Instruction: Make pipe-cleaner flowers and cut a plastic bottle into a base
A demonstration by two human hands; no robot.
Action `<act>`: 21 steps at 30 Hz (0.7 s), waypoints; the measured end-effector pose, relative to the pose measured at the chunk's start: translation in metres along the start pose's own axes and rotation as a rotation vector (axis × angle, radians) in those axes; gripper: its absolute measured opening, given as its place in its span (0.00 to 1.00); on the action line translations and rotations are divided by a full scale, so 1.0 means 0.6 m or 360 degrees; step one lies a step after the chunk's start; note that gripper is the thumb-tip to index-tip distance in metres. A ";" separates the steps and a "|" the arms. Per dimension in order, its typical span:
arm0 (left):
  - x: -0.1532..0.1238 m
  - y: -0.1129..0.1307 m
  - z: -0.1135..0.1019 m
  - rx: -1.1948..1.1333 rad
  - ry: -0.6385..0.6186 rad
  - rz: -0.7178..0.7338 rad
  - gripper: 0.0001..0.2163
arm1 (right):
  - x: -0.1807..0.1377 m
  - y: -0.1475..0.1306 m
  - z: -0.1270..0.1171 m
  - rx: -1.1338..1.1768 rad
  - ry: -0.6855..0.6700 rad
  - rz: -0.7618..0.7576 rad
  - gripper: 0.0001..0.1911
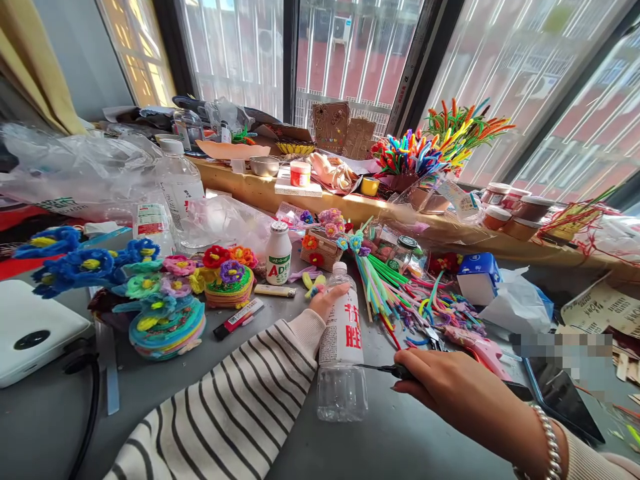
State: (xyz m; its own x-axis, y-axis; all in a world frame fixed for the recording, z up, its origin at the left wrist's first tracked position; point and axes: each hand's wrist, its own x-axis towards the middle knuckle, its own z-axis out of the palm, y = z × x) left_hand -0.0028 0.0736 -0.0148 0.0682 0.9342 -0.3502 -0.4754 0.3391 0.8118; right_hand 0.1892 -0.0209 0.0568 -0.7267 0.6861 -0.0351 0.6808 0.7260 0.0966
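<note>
My left hand (327, 301) grips a clear plastic bottle (341, 347) with a white label and red characters, holding it upright on the grey table (390, 440) near its upper part. My right hand (450, 387) is closed around a thin black-handled tool (385, 369) whose tip touches the bottle's side just below the label. What kind of tool it is stays hidden by my fingers. A striped sleeve covers my left arm and a beaded bracelet sits on my right wrist.
Pipe-cleaner flowers (150, 287) lie at left, loose pipe-cleaner stems (395, 287) right of the bottle. A small white bottle (278, 253), a lighter (275, 291), a pink glue gun (475, 347), a phone (560, 393) and a white box (35, 330) are around. The sill holds jars (515, 210).
</note>
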 end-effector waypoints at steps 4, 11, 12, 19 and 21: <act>0.002 -0.003 0.001 0.0004 -0.0002 -0.0035 0.15 | 0.003 0.001 0.002 0.0010 -0.0016 -0.0002 0.08; 0.000 -0.006 0.004 0.0016 -0.0008 -0.0031 0.16 | 0.008 0.005 0.004 0.0050 0.0045 -0.0067 0.09; 0.000 -0.006 0.004 0.0023 -0.0004 -0.0033 0.16 | 0.008 0.006 0.003 0.0056 0.0053 -0.0083 0.08; 0.005 -0.009 0.001 0.0083 0.0042 -0.0050 0.15 | 0.012 0.008 -0.013 -0.0072 -0.0022 -0.0146 0.07; 0.007 -0.011 0.000 0.0089 0.0039 -0.0062 0.14 | 0.013 0.008 -0.018 -0.0135 -0.0041 -0.0161 0.08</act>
State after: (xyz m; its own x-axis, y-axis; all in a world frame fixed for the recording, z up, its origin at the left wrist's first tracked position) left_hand 0.0005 0.0751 -0.0219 0.0639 0.9174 -0.3928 -0.4230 0.3814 0.8219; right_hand 0.1855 -0.0126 0.0675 -0.7879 0.6113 -0.0742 0.5933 0.7858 0.1747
